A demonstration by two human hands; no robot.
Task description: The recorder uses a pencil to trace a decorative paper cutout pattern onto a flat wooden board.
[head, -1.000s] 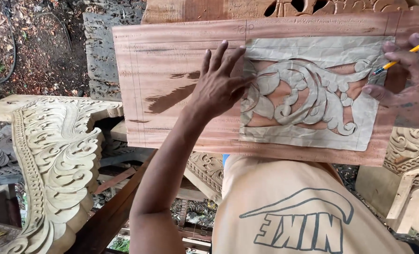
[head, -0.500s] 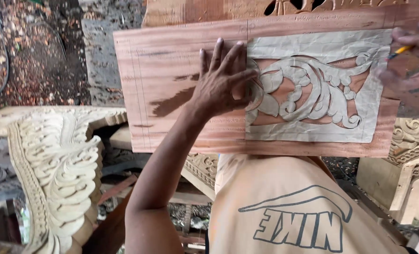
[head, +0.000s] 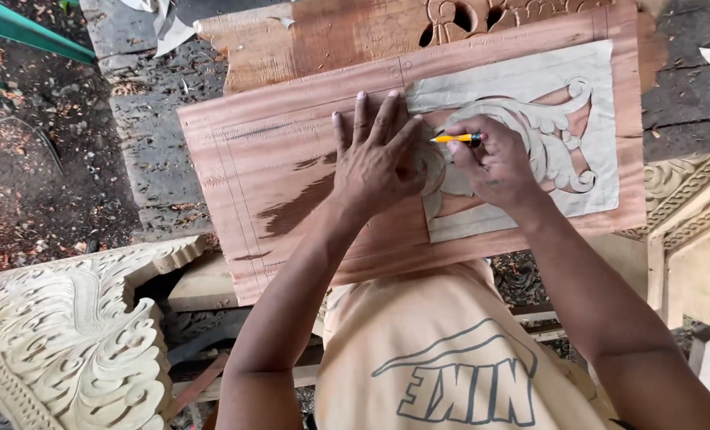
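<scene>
A reddish wooden board (head: 291, 159) lies in front of me with a pale paper stencil (head: 594, 111) of a leafy scroll pattern laid on its right half. My left hand (head: 375, 155) lies flat with fingers spread, pressing on the left edge of the stencil. My right hand (head: 494, 163) holds a yellow pencil (head: 457, 138) whose tip points left at the stencil, close to my left fingers. The right hand hides the middle of the pattern.
A pale carved wooden panel (head: 60, 350) with leaf relief stands at lower left. Another carved reddish piece (head: 451, 20) lies behind the board. More pale carved wood (head: 690, 199) is at the right. A green frame (head: 20, 32) and chip-strewn ground (head: 28, 159) are at upper left.
My right hand has come in from the right edge with the pencil and now rests on the stencil beside my left hand. The view has shifted, with the board appearing tilted.
</scene>
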